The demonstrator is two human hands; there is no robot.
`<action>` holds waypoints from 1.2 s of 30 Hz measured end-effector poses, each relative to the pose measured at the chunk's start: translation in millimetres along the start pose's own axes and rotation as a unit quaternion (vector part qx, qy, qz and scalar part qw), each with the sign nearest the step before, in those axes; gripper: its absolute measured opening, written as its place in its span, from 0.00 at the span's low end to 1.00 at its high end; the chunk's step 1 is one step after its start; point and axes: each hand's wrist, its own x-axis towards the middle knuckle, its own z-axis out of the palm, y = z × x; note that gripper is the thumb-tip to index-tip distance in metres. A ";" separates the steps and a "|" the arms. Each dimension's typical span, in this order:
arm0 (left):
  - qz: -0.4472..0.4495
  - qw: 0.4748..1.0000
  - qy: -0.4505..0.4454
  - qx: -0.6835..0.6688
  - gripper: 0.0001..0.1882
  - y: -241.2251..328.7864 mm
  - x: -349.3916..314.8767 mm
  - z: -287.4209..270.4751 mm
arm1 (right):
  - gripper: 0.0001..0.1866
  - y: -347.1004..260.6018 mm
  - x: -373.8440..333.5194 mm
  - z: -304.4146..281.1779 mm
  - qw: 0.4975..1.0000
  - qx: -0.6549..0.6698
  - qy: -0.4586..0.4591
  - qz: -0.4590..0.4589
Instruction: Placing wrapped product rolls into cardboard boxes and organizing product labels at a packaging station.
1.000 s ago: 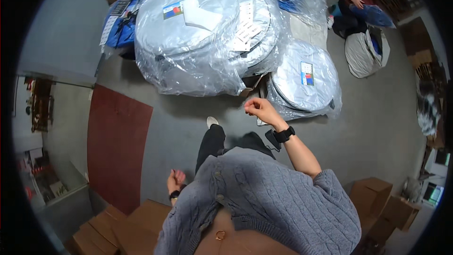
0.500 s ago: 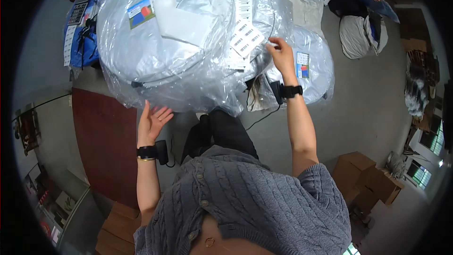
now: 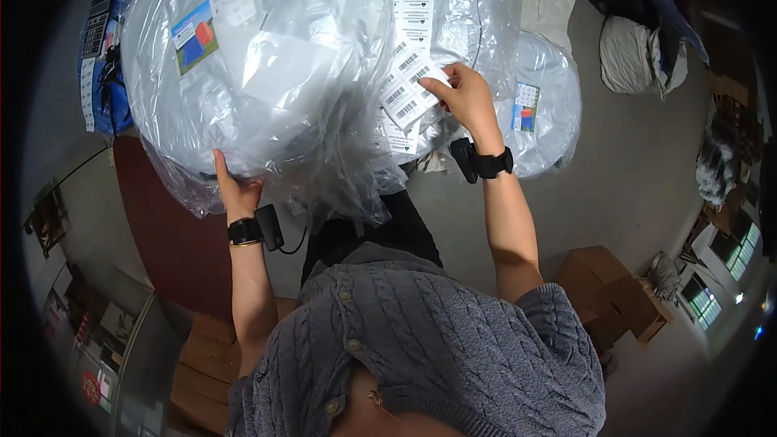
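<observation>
Two bare hands at work around one landmark, a large round silver bag (image 3: 174,105) in clear plastic. With the right hand (image 3: 471,105), pinches a barcode label sheet (image 3: 401,99) by its right edge, thumb on top, grip closed on it, just right of the landmark. Overlaps with that sheet a white label strip (image 3: 415,12) on a second silver bag (image 3: 456,20), also right of the landmark. Rests the left hand (image 3: 238,196) against the landmark's near edge, thumb pointing up along the plastic; cannot tell whether grasping or only touching there. On the landmark's upper face, a coloured picture card (image 3: 194,39). Left of the landmark, a black calculator (image 3: 98,23). Farther right of the landmark, a smaller silver bag (image 3: 552,101), then a white sack (image 3: 630,57).
</observation>
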 end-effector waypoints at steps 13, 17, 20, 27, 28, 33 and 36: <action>0.029 0.998 0.001 0.063 0.41 27.9 -21.0 -1.3 | 0.19 6.9 -1.9 0.2 0.965 0.263 0.017 0.006; 0.044 0.994 0.010 0.104 0.38 65.8 -45.8 1.4 | 0.15 4.9 0.9 -2.8 0.960 0.276 -0.010 0.052; 0.086 0.987 0.001 0.134 0.37 100.4 -48.3 -6.4 | 0.10 6.4 0.3 -7.4 0.952 0.299 -0.039 0.049; 0.062 0.987 0.008 0.147 0.32 141.1 -55.1 -14.1 | 0.07 42.1 -34.1 -42.5 0.948 0.311 0.062 0.010; 0.051 0.986 0.011 0.156 0.31 140.4 -52.7 -10.4 | 0.06 49.9 -39.2 -49.4 0.934 0.349 0.070 0.045; 0.021 0.983 -0.039 0.181 0.27 109.9 -13.2 -27.5 | 0.08 89.3 -61.6 -43.8 0.904 0.388 0.169 0.057; 0.002 0.988 -0.040 0.152 0.27 83.9 24.7 -47.2 | 0.09 101.1 -81.7 -61.0 0.881 0.414 0.226 0.039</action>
